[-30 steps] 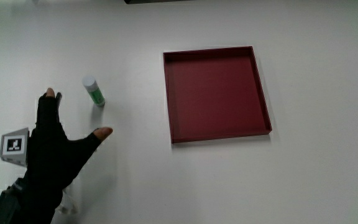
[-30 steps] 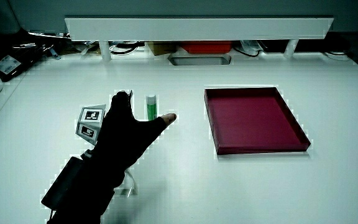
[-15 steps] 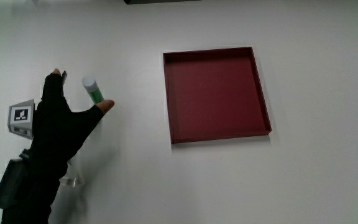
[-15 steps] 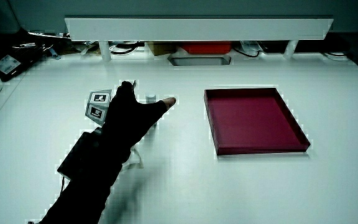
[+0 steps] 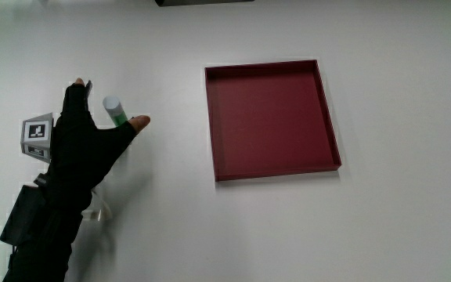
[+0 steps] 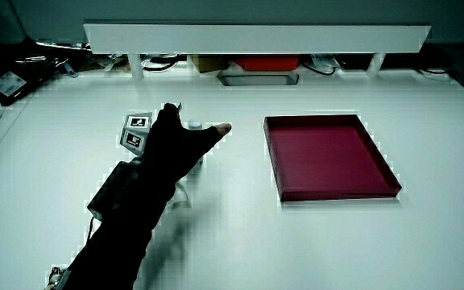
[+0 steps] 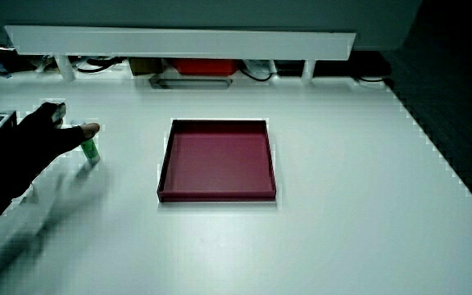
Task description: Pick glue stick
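The glue stick (image 5: 115,110), green with a white cap, lies on the white table beside the dark red tray (image 5: 272,117). The gloved hand (image 5: 84,145) reaches over it, fingers spread, with the stick lying between thumb and forefinger and its lower part hidden by the palm. In a side view only the white cap (image 6: 193,125) shows past the hand (image 6: 171,145); in a side view the green body (image 7: 91,149) shows just under the thumb of the hand (image 7: 35,135). The hand holds nothing.
The shallow red tray (image 6: 329,155) has nothing in it. A low white partition (image 6: 256,34) with cluttered items under it runs along the table's edge farthest from the person. A small clear object (image 5: 96,211) lies under the forearm.
The hand has moved away from the person and over the glue stick, now straddling it between thumb and forefinger. The glue stick has stayed where it was.
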Demonstrator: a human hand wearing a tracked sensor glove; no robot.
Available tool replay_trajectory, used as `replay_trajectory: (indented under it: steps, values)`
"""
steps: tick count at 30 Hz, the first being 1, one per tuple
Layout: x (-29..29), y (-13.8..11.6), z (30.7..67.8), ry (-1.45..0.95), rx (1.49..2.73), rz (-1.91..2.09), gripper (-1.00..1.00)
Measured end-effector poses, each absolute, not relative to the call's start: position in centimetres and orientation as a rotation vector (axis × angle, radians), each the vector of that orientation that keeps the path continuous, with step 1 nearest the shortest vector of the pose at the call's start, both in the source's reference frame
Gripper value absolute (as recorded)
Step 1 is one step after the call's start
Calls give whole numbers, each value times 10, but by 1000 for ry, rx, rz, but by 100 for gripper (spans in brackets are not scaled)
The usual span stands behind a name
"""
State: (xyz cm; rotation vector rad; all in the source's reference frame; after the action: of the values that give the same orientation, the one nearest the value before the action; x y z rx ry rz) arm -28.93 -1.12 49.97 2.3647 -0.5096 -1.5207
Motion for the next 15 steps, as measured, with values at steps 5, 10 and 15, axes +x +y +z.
replay_trajectory:
  steps: [5, 10, 15]
  values:
    - [-292, -10, 506, -503, 2360, -1526, 10]
    - [-295, -9, 504, -541, 2367, -1604, 27]
    - [-299, -5, 505, -594, 2390, -1644, 43]
